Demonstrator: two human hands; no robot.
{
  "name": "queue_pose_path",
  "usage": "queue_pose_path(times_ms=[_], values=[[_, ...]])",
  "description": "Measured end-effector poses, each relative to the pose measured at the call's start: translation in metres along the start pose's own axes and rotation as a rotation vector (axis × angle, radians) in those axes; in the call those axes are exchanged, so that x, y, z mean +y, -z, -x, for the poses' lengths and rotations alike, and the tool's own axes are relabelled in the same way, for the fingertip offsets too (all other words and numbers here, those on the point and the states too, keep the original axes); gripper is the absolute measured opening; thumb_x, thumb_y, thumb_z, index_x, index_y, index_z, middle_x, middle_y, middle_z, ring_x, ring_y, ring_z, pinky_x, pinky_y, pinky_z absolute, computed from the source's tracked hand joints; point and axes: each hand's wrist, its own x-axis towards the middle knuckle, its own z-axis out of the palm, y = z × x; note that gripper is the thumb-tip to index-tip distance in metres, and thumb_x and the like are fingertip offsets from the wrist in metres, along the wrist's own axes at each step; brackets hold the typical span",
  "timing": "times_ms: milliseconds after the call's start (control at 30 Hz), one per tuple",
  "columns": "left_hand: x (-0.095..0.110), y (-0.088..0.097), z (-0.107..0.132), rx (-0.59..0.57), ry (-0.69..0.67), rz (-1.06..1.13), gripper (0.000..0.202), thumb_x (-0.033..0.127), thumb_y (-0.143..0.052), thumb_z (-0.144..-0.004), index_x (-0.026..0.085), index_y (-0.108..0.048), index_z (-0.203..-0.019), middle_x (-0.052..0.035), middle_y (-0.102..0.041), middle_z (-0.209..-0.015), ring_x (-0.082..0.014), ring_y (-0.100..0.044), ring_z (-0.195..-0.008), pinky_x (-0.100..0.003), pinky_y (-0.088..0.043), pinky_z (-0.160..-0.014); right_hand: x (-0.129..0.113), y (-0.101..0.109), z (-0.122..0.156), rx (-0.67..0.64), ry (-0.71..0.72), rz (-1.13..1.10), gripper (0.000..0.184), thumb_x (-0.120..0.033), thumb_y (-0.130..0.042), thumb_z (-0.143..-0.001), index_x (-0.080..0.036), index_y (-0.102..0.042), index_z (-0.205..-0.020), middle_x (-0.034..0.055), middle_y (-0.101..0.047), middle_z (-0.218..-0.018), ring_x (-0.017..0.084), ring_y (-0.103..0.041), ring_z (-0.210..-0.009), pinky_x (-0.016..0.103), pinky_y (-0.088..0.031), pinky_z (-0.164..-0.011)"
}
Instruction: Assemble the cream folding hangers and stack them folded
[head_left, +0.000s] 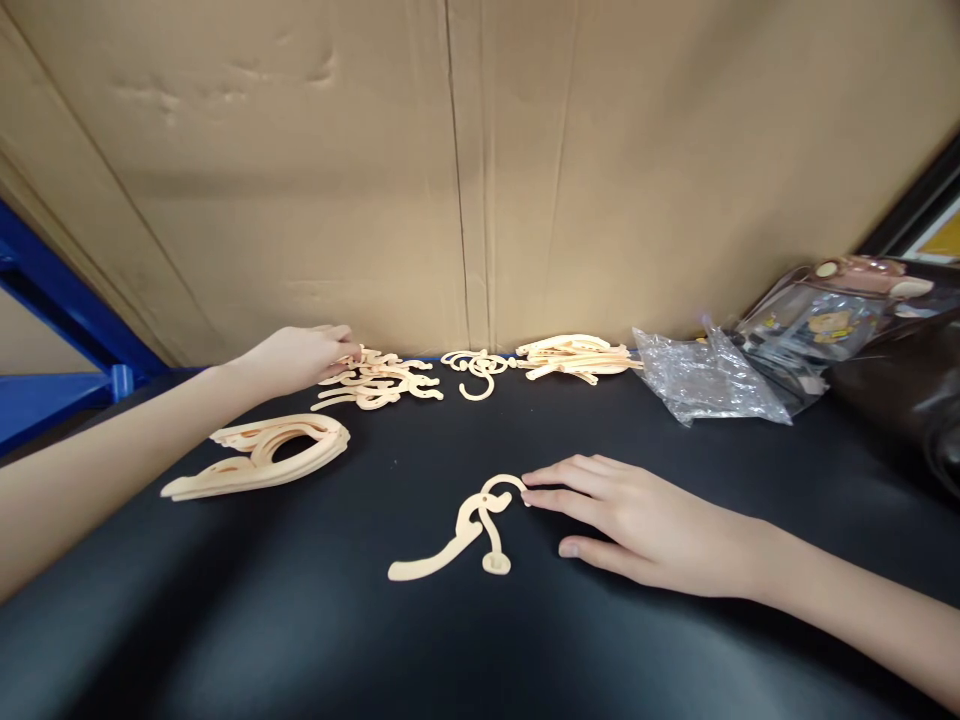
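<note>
Seemingly, work is standing partway: a finished-looking stack [330, 450] is lying leftward, a loose-part pile [379, 383] is remaining, and a part-joined piece [466, 515] is lying front-centre — the right hand [637, 520], fingers spread, touching it, the left hand [304, 355] at the pile, grip unclear.

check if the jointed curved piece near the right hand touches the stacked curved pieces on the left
Apart: the head view shows black tabletop plainly between the jointed curved piece and the stacked curved pieces.
</note>
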Motion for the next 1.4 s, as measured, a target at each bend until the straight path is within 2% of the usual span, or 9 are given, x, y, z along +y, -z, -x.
queue_pose_path(times_ms=[133,333,467,633,733,1000,1100,1167,1400], values=[[0.008,0.002,-0.001,-0.084,-0.1,-0.114,0.026,0.03,-0.042,-0.088,0.02,-0.066,-0.088,-0.0071,-0.059,-0.098,-0.0206,-0.054,-0.086,-0.022,-0.037,-0.062,0.001,0.0,0.0,0.001,0.002,0.003,0.041,-0.033,-0.045,-0.098,-0.02,-0.049,-0.136,0.0068,-0.051,-0.138,0.02,-0.05,-0.121,0.039,-0.039,-0.106],[0.004,0.011,0.0,-0.03,-0.072,-0.152,0.033,0.035,-0.032,-0.092,0.019,-0.06,-0.098,-0.0087,-0.056,-0.106,-0.0227,-0.051,-0.099,-0.025,-0.038,-0.067,0.001,0.0,0.001,-0.007,-0.001,0.004,0.042,-0.033,-0.045,-0.098,-0.021,-0.047,-0.138,0.0053,-0.05,-0.139,0.019,-0.05,-0.12,0.036,-0.041,-0.104],[0.001,0.018,0.004,0.012,0.022,-0.075,0.029,0.036,-0.033,-0.092,0.02,-0.056,-0.098,-0.0069,-0.059,-0.106,-0.022,-0.052,-0.102,-0.025,-0.038,-0.074,0.001,0.0,0.0,-0.007,-0.001,0.004,0.042,-0.033,-0.045,-0.098,-0.021,-0.047,-0.137,0.0056,-0.05,-0.139,0.019,-0.05,-0.121,0.037,-0.041,-0.104],[0.005,0.019,0.007,0.034,0.229,0.057,0.03,0.042,-0.035,-0.092,0.022,-0.053,-0.104,-0.0028,-0.066,-0.092,-0.0185,-0.059,-0.076,-0.023,-0.038,-0.062,0.0,-0.001,0.0,-0.006,-0.005,0.008,0.041,-0.033,-0.045,-0.098,-0.02,-0.049,-0.136,0.0064,-0.051,-0.138,0.02,-0.051,-0.12,0.037,-0.041,-0.104],[0.011,0.021,0.008,0.04,0.274,0.092,0.031,0.045,-0.035,-0.093,0.022,-0.053,-0.104,-0.0019,-0.066,-0.088,-0.0183,-0.06,-0.073,-0.023,-0.039,-0.061,-0.001,0.0,0.0,-0.003,-0.008,0.007,0.041,-0.033,-0.045,-0.097,-0.021,-0.048,-0.136,0.0066,-0.051,-0.138,0.02,-0.051,-0.12,0.038,-0.041,-0.104],[0.027,0.035,0.011,0.076,0.171,0.079,0.028,0.025,-0.037,-0.09,0.018,-0.062,-0.099,-0.0098,-0.06,-0.112,-0.0276,-0.053,-0.106,-0.036,-0.041,-0.084,-0.002,0.001,0.0,-0.009,-0.007,0.002,0.041,-0.034,-0.043,-0.098,-0.022,-0.047,-0.138,0.0066,-0.05,-0.139,0.021,-0.05,-0.121,0.039,-0.04,-0.104],[0.042,0.04,0.003,0.142,0.193,0.174,0.03,0.029,-0.039,-0.09,0.017,-0.064,-0.101,-0.0097,-0.063,-0.111,-0.0269,-0.055,-0.102,-0.038,-0.042,-0.087,-0.002,0.001,0.0,-0.022,-0.013,0.013,0.041,-0.035,-0.043,-0.098,-0.021,-0.047,-0.137,0.0057,-0.049,-0.14,0.02,-0.049,-0.121,0.038,-0.04,-0.105],[0.06,0.042,-0.008,0.169,0.217,0.289,0.03,0.034,-0.045,-0.089,0.017,-0.066,-0.101,-0.0075,-0.068,-0.099,-0.0232,-0.061,-0.089,-0.035,-0.045,-0.083,-0.002,0.001,0.0,-0.023,-0.012,0.015,0.041,-0.035,-0.043,-0.098,-0.021,-0.048,-0.137,0.0062,-0.05,-0.139,0.02,-0.05,-0.121,0.038,-0.04,-0.105],[0.134,0.024,-0.058,0.107,0.19,0.605,0.023,0.033,-0.062,-0.079,0.016,-0.07,-0.093,-0.0061,-0.073,-0.092,-0.0186,-0.067,-0.079,-0.028,-0.051,-0.074,-0.003,0.001,0.0,-0.018,-0.008,0.014,0.041,-0.034,-0.044,-0.098,-0.02,-0.048,-0.137,0.0071,-0.05,-0.139,0.021,-0.049,-0.122,0.039,-0.04,-0.105]])
